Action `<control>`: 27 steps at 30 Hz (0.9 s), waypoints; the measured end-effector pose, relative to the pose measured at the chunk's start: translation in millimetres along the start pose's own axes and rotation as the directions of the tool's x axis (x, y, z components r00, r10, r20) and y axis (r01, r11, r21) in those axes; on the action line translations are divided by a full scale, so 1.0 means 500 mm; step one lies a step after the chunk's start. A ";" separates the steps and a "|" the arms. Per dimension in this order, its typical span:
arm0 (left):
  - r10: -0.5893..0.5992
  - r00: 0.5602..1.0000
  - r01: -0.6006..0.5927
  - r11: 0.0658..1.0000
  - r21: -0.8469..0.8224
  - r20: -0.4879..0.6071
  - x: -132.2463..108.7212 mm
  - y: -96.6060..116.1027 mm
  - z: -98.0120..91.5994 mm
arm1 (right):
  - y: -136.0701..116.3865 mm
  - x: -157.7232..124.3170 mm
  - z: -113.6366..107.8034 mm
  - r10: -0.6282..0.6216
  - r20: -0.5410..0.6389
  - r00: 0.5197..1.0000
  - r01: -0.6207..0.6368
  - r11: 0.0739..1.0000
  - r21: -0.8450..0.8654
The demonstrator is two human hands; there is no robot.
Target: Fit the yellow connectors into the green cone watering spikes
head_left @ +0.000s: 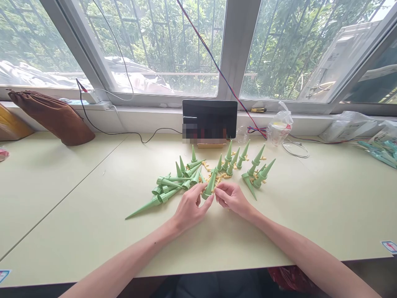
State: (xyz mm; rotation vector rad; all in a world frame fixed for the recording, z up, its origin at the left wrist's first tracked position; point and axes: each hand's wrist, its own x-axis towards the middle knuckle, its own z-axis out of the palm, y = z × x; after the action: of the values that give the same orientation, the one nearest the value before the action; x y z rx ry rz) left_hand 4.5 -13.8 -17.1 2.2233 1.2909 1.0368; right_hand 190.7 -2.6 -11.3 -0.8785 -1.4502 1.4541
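Observation:
Between my hands a green plastic cone-shaped spike (211, 185) points up, its wide ribbed end low at the table. My left hand (192, 203) is closed around the spike's base, thumb in front. At the spike's right side my right hand (231, 198) pinches a small yellow plastic piece (214, 190), mostly hidden by the fingers. Left of them lies a heap of green spikes (167, 186), many on their sides. Behind and to the right stand several green spikes (243, 155) with yellow pieces at their bases. Loose yellow pieces (223, 176) lie just behind my hands.
A dark-screened tablet (210, 118) leans at the back on a small box (212, 145). A brown bag (52, 120) stands at the back left. A bagged cup (279, 127), a white cable (296, 150) and teal items (380, 152) are on the right.

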 end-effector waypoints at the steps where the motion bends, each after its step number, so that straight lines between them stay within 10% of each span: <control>1: 0.004 1.000 -0.004 1.000 -0.010 0.003 -0.001 -0.001 0.000 | 0.000 0.000 0.000 0.001 -0.006 1.000 -0.001 1.000 -0.003; 27: 0.016 1.000 -0.019 0.993 -0.120 -0.023 -0.003 0.002 -0.003 | 0.018 0.001 -0.006 -0.031 0.058 0.998 0.036 0.995 -0.089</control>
State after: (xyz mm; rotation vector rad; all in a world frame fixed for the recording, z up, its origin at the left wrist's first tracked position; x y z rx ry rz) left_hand 3.6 -15.8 -16.0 2.1426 1.1868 1.1186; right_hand 192.4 -0.6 -20.6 -0.8699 -1.5754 1.4078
